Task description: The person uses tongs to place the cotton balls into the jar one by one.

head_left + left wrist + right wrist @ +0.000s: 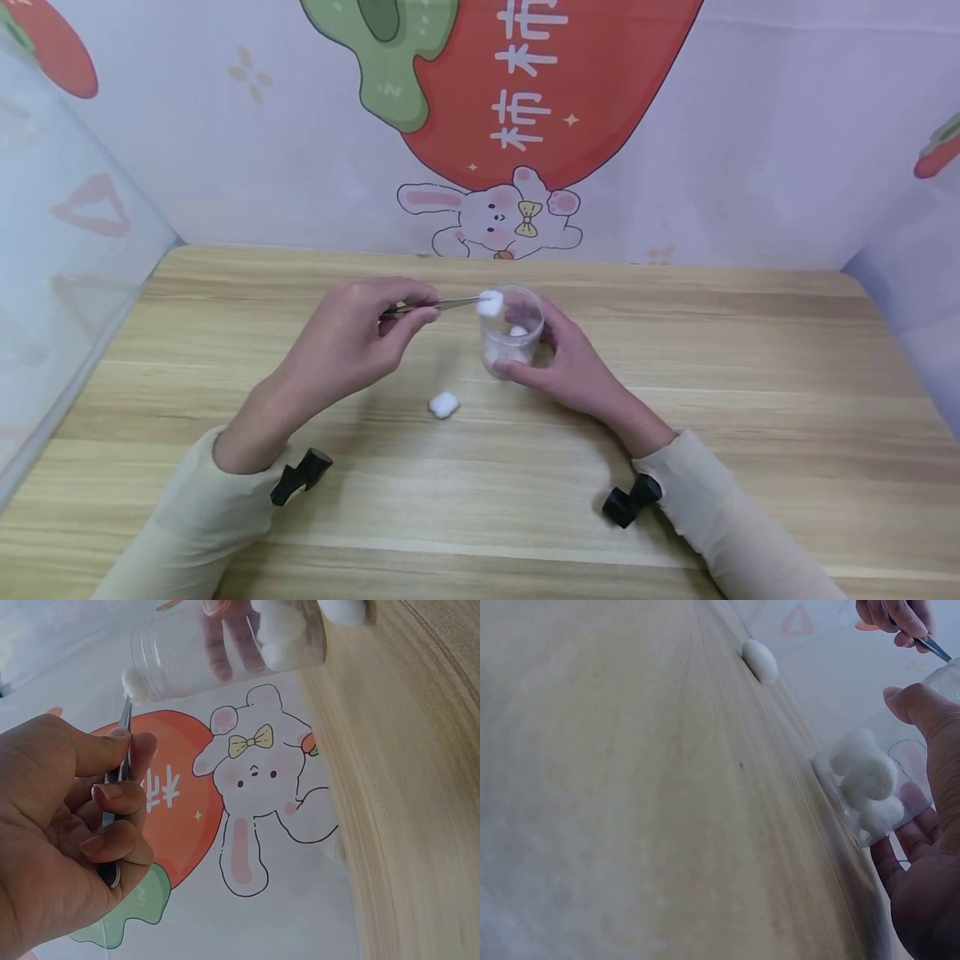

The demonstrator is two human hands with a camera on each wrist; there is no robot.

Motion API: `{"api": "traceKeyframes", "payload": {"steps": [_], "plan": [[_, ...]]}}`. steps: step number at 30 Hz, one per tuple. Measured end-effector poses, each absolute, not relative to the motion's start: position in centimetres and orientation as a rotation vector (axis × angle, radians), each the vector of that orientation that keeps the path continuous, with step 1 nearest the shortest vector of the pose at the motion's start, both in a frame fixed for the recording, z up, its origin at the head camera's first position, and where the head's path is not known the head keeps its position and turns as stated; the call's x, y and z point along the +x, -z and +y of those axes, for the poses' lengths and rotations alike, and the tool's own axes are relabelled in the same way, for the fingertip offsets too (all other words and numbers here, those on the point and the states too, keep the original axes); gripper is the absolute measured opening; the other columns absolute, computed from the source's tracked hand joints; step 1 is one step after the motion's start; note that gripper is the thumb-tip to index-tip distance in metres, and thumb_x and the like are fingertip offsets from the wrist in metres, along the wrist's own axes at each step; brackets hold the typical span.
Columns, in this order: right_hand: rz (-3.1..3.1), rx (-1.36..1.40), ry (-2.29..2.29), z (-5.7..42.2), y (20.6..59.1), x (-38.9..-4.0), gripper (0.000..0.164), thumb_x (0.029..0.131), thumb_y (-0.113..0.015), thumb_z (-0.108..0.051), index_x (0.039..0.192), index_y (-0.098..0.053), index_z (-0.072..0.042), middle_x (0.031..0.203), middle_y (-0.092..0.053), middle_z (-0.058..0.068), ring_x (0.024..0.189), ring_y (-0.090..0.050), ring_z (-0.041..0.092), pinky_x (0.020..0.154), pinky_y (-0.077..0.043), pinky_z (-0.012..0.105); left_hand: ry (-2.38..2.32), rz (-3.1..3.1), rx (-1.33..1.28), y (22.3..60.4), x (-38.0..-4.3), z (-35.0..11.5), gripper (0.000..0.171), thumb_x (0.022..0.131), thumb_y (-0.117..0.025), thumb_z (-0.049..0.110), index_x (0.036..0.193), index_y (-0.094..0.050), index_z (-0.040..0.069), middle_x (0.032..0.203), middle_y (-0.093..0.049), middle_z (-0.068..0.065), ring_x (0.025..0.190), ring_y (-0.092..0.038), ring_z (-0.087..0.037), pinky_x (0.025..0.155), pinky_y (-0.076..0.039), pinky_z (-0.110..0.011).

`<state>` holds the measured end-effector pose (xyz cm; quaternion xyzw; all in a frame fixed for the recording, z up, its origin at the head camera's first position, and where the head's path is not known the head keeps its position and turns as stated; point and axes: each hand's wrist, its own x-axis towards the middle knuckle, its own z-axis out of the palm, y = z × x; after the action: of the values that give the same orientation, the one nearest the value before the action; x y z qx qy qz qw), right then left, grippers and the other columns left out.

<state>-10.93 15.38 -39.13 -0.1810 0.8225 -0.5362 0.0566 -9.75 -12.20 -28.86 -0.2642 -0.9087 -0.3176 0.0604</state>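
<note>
My left hand [360,333] pinches a pair of metal tweezers [457,302] between thumb and fingers. A white cotton ball [491,303] is caught in the tweezers' tips, at the rim of a clear plastic jar [531,317]. In the left wrist view that cotton ball [135,685] sits beside the jar's mouth. My right hand [573,362] grips the jar around its side, and the jar stands on the table. Several cotton balls [870,776] lie in the bottom of the jar. One more cotton ball [444,405] lies on the table in front of it.
The wooden table [480,500] runs back to a printed backdrop [300,167] with a rabbit and a red fruit. Side cloths [67,250] hang at left and right. A small black camera mount [302,477] is on the left sleeve, another [632,500] on the right.
</note>
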Motion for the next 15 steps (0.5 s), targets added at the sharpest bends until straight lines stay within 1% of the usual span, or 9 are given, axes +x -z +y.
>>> {"api": "traceKeyframes", "payload": {"steps": [10, 15], "plan": [[2.493, -0.549, 1.624, 15.31, 39.03, -10.95, 0.077, 0.086, -0.089, -0.025, 0.152, -0.048, -0.023, 0.145, -0.062, 0.0, 0.136, -0.058, 0.019, 0.118, -0.044, 0.05, 0.935, -2.762, -0.801, 28.96, -9.71, -12.34, 0.013, 0.1, -0.075, 0.014, 0.111, -0.08, 0.012, 0.089, -0.073, 0.001, 0.063, -0.05, -0.012, 0.057, -0.042, -0.024], [2.496, -0.553, 1.626, 15.22, 39.1, -10.95, 0.077, 0.086, -0.089, -0.025, 0.151, -0.049, -0.023, 0.146, -0.061, 0.001, 0.136, -0.059, 0.019, 0.117, -0.045, 0.05, 0.935, -2.782, -0.798, 29.04, -9.66, -12.34, 0.016, 0.1, -0.075, 0.015, 0.115, -0.079, 0.011, 0.087, -0.072, 0.0, 0.062, -0.049, -0.013, 0.056, -0.041, -0.024]]}}
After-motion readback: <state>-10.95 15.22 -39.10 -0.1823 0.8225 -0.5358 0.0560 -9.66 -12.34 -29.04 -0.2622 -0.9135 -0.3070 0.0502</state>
